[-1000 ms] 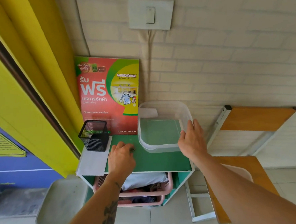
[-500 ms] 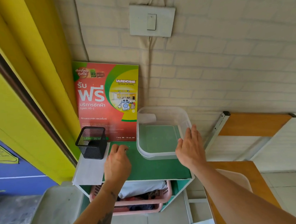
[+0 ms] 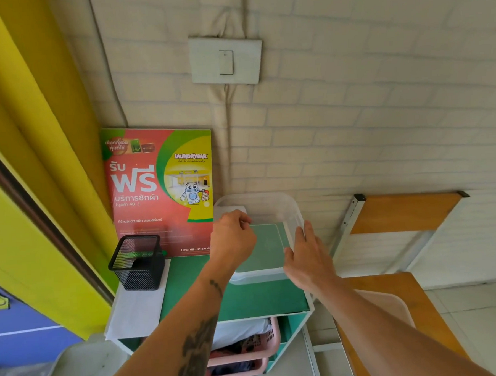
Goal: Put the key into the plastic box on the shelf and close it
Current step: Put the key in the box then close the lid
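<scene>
A clear plastic box stands without a lid at the back right of the green shelf top. My left hand hovers over the box's left rim. Its fingers are pinched shut, and the key is hidden inside them. My right hand lies flat with fingers apart against the outside of the box's right wall.
A black mesh pen holder stands on white paper at the shelf's left. A red poster leans on the brick wall. A pink basket sits below. To the right, a wooden desk carries a pale tray-like piece.
My left hand lifted from the shelf top beside the pen holder and moved right and up over the box's left rim, fingers closed. My right hand stayed at the box's right wall.
</scene>
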`<state>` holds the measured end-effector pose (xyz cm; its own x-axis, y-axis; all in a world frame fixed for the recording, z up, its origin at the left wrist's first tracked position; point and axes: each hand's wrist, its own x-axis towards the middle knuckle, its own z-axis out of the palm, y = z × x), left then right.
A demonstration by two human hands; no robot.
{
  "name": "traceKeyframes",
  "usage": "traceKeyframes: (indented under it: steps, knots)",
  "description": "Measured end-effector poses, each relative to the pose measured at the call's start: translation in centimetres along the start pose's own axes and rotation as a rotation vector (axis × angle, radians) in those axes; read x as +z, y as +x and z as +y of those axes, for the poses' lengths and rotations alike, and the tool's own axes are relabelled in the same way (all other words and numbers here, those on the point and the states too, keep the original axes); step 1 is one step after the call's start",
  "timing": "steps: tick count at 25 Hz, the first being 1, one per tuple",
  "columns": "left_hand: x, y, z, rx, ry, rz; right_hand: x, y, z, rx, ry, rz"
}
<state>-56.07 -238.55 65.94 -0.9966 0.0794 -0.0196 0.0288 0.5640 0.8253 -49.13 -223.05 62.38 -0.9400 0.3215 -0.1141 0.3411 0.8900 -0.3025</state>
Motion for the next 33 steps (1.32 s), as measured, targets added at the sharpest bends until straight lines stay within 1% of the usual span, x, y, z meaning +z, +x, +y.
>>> traceKeyframes:
  steps: [2, 3, 5, 7, 10, 12, 16, 22, 25, 29, 33]
  knots:
    - [1.3, 0.5, 0.7, -0.049, -0.008, -0.084, -0.2, 0.1, 0.1, -0.006, -0.003, -0.023]
    - [1.8, 0.7, 0.8, -0.1, -0.036, -0.117, -0.2, 0.1, 0.2, -0.007, -0.002, -0.032]
    - [2.6, 0.7, 0.8, -0.207, -0.096, -0.153, -0.3, 0.1, 0.4, -0.016, 0.001, -0.044]
    - [3.1, 0.5, 0.5, -0.24, -0.088, -0.186, -0.3, 0.1, 0.5, -0.022, 0.004, -0.049]
    - [3.3, -0.1, 0.3, -0.184, -0.016, -0.284, -0.1, 0.1, 0.6, -0.029, 0.007, -0.042]
    - [3.3, -0.4, 0.5, -0.152, 0.024, -0.309, -0.1, 0.1, 0.6, -0.028, 0.013, -0.045]
    - [2.5, -1.1, 0.9, -0.068, 0.098, -0.287, -0.4, 0.0, 0.7, -0.033, 0.023, -0.066]
    - [0.7, -2.5, 1.8, 0.099, 0.241, -0.208, -1.8, -0.3, 0.8, -0.054, 0.09, -0.105]
    - [0.8, -3.6, 2.5, 0.152, 0.242, -0.181, -3.2, -1.3, 1.6, -0.076, 0.151, -0.079]
    - [2.5, -5.5, 4.1, 0.193, 0.198, -0.164, -5.5, -3.5, 5.0, -0.067, 0.259, -0.042]
    - [6.7, -8.0, 6.6, 0.269, 0.127, -0.221, -7.4, -5.4, 11.4, -0.003, 0.338, -0.027]
